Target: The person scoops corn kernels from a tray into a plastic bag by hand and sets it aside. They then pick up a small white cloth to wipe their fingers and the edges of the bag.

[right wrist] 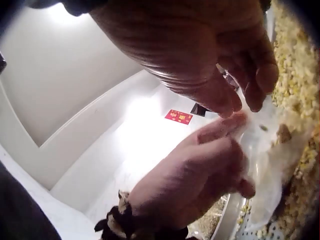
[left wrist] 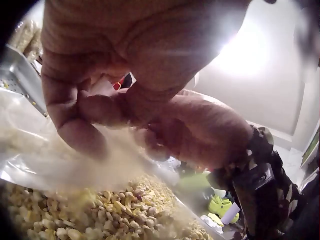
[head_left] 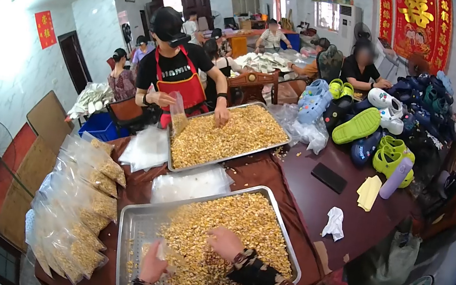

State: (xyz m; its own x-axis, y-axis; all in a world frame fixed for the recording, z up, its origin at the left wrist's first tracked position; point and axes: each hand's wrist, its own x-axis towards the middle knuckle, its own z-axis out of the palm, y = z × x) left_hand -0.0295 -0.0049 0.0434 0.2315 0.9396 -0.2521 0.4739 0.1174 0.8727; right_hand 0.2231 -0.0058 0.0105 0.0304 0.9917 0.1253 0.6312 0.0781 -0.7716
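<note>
A clear plastic bag is gripped at its upper part by my left hand, above the near metal tray. Yellow and brown kernels cover most of that tray; its left part shows bare metal. My right hand is close beside the bag's mouth, its fingers bent loosely downward. No held object is visible in it. Blur hides part of the bag's contents.
Filled bags stand in rows at the left. Empty bags lie beyond the near tray. Opposite, a person in a red apron works at a second tray. Right: a phone, a purple bottle and piled clogs.
</note>
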